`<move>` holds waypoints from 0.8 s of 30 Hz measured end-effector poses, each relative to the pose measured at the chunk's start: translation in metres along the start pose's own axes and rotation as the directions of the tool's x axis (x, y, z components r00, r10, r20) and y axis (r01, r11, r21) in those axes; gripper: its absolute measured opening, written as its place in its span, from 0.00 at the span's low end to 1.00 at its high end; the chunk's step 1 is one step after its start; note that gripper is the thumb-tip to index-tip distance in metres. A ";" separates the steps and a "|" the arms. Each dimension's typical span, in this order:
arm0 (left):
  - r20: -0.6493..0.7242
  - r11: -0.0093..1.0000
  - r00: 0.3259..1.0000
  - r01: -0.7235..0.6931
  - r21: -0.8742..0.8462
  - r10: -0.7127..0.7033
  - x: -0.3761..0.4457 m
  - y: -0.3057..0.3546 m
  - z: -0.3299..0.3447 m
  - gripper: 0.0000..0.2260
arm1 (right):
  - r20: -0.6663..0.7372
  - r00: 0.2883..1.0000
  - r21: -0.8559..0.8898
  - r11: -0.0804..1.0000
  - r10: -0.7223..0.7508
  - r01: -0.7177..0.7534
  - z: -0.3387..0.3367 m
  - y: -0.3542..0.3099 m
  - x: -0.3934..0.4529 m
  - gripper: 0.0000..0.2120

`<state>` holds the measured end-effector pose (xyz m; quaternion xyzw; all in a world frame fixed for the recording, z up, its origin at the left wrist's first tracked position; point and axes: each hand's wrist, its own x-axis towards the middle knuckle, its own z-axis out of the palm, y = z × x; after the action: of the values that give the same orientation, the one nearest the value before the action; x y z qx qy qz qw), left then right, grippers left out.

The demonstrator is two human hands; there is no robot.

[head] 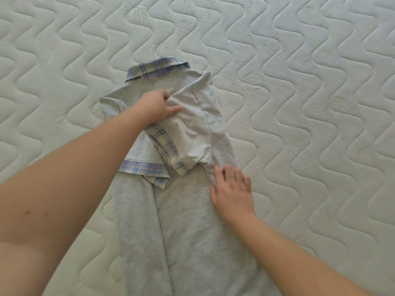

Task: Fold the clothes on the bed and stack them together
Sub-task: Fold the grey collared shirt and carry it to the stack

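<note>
A pale grey garment (pixel 188 221) with a blue-and-yellow plaid collar (pixel 157 67) lies lengthwise on the mattress, collar at the far end. Its right side and sleeve (pixel 192 129), edged with a plaid cuff, are folded in over the chest. My left hand (pixel 158 105) grips a bunch of this folded cloth near the chest. My right hand (pixel 232 190) lies flat with straight fingers on the garment's right edge, just below the folded sleeve. A second plaid cuff (pixel 143 169) shows at the left, below my left forearm.
The garment lies on a white quilted mattress (pixel 299 103) with a wavy stitch pattern that fills the whole view. My two bare forearms reach in from the bottom corners.
</note>
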<state>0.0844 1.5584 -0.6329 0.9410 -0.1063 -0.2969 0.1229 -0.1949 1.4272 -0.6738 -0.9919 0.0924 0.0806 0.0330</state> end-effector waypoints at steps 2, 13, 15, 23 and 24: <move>0.086 0.987 0.986 0.133 0.086 -0.141 -0.010 -0.006 0.001 0.35 | 0.046 0.999 0.006 1.000 0.009 -0.009 -0.001 -0.001 -0.005 0.29; -0.482 0.950 0.873 -0.203 -0.236 0.066 -0.106 -0.010 0.041 0.11 | -0.046 0.997 0.019 0.997 0.069 -0.069 0.009 0.006 -0.061 0.32; -0.426 0.934 0.903 -0.201 -0.297 0.059 -0.139 0.012 0.075 0.09 | -0.035 0.993 -0.001 0.994 0.113 -0.113 0.010 0.010 -0.080 0.35; 0.195 0.651 0.943 0.328 -0.685 -0.271 -0.193 0.087 0.198 0.16 | 0.286 0.889 -0.020 0.930 0.357 -0.367 0.008 0.040 -0.166 0.39; 0.237 0.591 0.935 0.350 -0.727 -0.263 -0.192 0.092 0.201 0.14 | 0.311 0.874 0.021 0.916 0.374 -0.400 0.008 0.044 -0.173 0.37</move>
<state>-0.1988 1.4899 -0.6635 0.7892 0.1849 -0.3790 0.4465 -0.3724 1.4156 -0.6553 -0.9270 0.2862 0.2316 0.0719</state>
